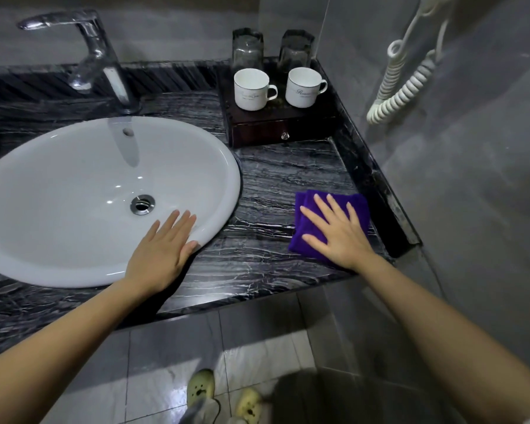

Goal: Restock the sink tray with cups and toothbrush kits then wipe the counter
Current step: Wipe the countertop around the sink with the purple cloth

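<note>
A folded purple cloth lies on the dark marble counter near its right edge. My right hand presses flat on the cloth with fingers spread. My left hand rests flat on the front right rim of the white sink. A dark wooden tray with a drawer stands at the back right corner. On it are two white mugs and, behind them, two upturned glasses.
A chrome faucet rises behind the sink. A coiled white cord hangs on the grey wall at right. A raised marble ledge borders the counter's right side. Below are floor tiles and my yellow slippers.
</note>
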`<state>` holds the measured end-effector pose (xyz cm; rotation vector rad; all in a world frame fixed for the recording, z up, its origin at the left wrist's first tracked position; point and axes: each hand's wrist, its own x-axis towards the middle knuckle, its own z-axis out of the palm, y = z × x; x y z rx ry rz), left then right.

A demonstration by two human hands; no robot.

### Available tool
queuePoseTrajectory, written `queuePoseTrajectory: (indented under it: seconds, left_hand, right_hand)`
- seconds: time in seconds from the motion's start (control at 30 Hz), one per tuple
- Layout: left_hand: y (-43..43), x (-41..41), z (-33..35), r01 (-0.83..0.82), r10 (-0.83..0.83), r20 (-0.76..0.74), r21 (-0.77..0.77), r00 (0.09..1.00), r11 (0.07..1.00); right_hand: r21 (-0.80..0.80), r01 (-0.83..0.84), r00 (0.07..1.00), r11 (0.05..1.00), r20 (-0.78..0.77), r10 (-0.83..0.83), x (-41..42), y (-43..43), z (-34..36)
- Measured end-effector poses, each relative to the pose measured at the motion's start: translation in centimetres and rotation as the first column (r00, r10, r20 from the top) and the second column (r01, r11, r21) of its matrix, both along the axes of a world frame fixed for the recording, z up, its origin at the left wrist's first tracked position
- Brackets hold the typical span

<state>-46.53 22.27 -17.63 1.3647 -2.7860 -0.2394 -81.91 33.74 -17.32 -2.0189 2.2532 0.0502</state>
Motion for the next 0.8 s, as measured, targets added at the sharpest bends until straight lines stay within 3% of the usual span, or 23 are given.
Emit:
queuePoseTrajectory:
  seconds: [0.3, 0.43, 0.53, 0.63, 0.8]
  left_hand:
    - [-0.1, 0.0, -0.3, -0.007, 0.007, -0.013, -0.005, 1.0, 1.0]
    - [-0.1, 0.0, -0.2, -0.002, 0.002, -0.003, -0.026, 1.0, 1.0]
    - [0.0, 0.0, 0.0, -0.009, 0.009, 0.009, -0.022, 1.0, 1.0]
    - [0.1, -0.1, 0.1, -0.012, 0.012, 0.015, -0.028, 1.0, 1.0]
    - [0.2, -0.1, 0.2, -0.013, 0.013, 0.011, -0.017, 1.0, 1.0]
  right_hand:
    - [-0.072, 0.21, 0.978, 0.975, 0.039, -0.207, 3.7, -1.1, -0.9]
    - [-0.073, 0.176, 0.984, 0.982, 0.054, -0.172, 8.3, 0.7, -0.9]
    - [-0.074, 0.06, 0.995, 0.995, 0.081, -0.054, 9.9, 2.6, -0.8]
    - [-0.074, -0.047, 0.998, 0.996, 0.044, 0.05, 7.8, 4.9, -0.6]
    - [-0.032, 0.036, 0.999, 0.999, -0.008, -0.036, 1.3, 5.3, -0.2]
